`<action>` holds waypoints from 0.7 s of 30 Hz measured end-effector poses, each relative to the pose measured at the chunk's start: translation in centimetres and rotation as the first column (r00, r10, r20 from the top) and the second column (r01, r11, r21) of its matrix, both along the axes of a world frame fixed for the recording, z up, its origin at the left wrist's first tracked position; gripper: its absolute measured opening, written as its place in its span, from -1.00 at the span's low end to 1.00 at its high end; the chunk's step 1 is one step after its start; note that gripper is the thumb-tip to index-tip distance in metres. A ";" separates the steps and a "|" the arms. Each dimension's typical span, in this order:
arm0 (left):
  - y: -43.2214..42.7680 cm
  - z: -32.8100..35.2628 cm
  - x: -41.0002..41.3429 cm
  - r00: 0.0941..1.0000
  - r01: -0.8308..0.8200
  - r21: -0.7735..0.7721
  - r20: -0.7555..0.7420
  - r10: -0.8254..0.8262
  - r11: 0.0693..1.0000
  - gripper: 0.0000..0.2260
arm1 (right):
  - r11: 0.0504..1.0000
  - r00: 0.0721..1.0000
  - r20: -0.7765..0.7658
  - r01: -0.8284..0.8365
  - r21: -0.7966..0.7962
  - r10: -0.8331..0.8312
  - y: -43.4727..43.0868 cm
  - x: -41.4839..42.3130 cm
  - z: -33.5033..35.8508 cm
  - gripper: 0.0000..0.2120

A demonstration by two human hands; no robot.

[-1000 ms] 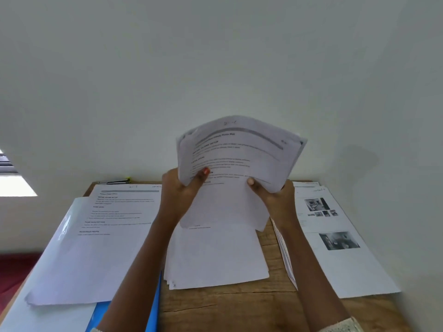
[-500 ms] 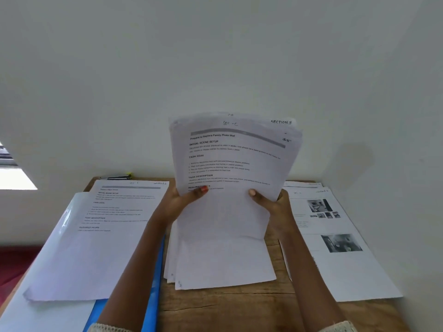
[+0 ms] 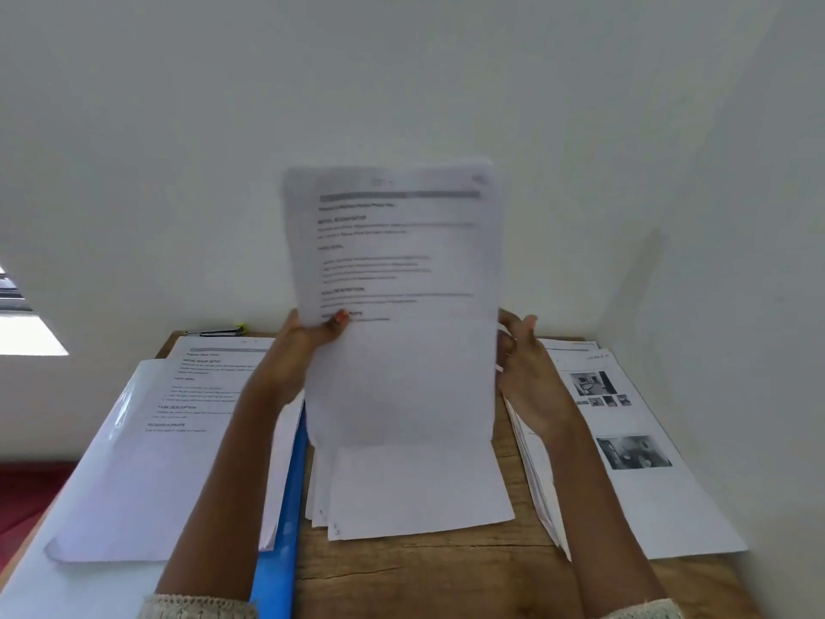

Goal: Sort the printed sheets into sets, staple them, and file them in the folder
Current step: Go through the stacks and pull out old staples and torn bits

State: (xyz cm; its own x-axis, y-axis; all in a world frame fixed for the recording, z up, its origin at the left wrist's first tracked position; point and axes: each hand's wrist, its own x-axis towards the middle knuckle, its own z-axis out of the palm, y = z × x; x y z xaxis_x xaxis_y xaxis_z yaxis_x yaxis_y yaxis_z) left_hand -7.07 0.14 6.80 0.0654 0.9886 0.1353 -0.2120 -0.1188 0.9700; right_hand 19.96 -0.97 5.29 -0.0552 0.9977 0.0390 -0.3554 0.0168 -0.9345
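White printed sheets, gathered into one held stack (image 3: 397,270), stood upright above the middle of the wooden table (image 3: 424,578), their text blurred. The left hand (image 3: 306,346) gripped the stack's left edge, its thumb pressed across the front of the top sheet and its fingers hidden behind. The right hand (image 3: 524,368) lay against the stack's right edge with the thumb raised clear of the paper and the fingers bent. Whether it pinched the sheets or only touched them could not be told.

The stack hid the far end of the centre pile (image 3: 415,493), which lay flat and slightly fanned at its near corner. The left forearm crossed the left pile (image 3: 178,440), a text page uppermost, and part of the blue folder (image 3: 285,524) just beside it. The right pile (image 3: 643,475), topped by a page with photographs, lay past the right wrist against the wall (image 3: 714,216). A dark pen-like object (image 3: 221,332) lay at the table's back edge.

Counted: two hands, one held stack, three piles lying flat, one folder.
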 end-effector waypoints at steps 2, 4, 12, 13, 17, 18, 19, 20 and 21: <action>0.4 0.0 -2.1 0.991 -0.065 -0.031 0.112 0.068 0.997 -0.74 | 0.988 0.989 0.109 0.107 -0.108 -0.095 0.0 1.0 -1.6 -0.36; 1.1 -0.5 -4.2 0.983 -0.067 -0.057 0.167 0.076 0.996 -0.72 | 0.946 0.908 0.404 0.220 -0.238 -0.110 -0.6 1.2 -4.1 -0.39; 2.4 -1.6 -5.5 0.948 -0.081 -0.213 0.284 0.141 0.974 -0.65 | 0.943 0.510 0.859 0.305 -0.133 -0.044 -0.6 -2.5 -7.9 -0.64; 2.4 -1.7 -5.2 0.947 -0.080 -0.224 0.288 0.144 0.971 -0.68 | 0.939 0.504 0.862 0.317 -0.131 -0.050 -0.2 -2.9 -8.4 -0.64; 2.2 -1.8 -4.0 0.951 -0.068 -0.246 0.278 0.138 0.967 -0.72 | 0.938 0.478 0.874 0.334 -0.094 -0.082 -0.2 -4.7 -9.4 -0.65; 2.3 -1.9 -3.6 0.953 -0.058 -0.256 0.275 0.130 0.965 -0.74 | 0.936 0.478 0.873 0.343 -0.083 -0.098 -0.2 -5.0 -9.6 -0.60; 2.2 -1.9 -3.1 0.955 -0.039 -0.267 0.272 0.114 0.963 -0.76 | 0.932 0.499 0.859 0.352 -0.081 -0.114 -0.2 -5.2 -9.9 -0.56; 2.2 -2.0 -2.7 0.958 -0.022 -0.283 0.268 0.101 0.959 -0.78 | 0.934 0.529 0.838 0.351 -0.073 -0.133 -0.2 -5.3 -9.8 -0.55; 2.2 -2.1 -2.2 0.962 0.000 -0.304 0.262 0.083 0.953 -0.78 | 0.934 0.565 0.809 0.352 -0.059 -0.162 -0.3 -5.1 -9.6 -0.62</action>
State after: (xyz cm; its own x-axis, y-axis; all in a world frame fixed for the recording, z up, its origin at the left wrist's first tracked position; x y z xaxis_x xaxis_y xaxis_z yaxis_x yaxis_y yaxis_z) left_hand -9.25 2.29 4.72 0.0262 0.9869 -0.1593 -0.4701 0.1528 0.8693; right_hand 14.86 -1.28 -4.31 0.2912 0.9533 -0.0808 0.5023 -0.2242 -0.8351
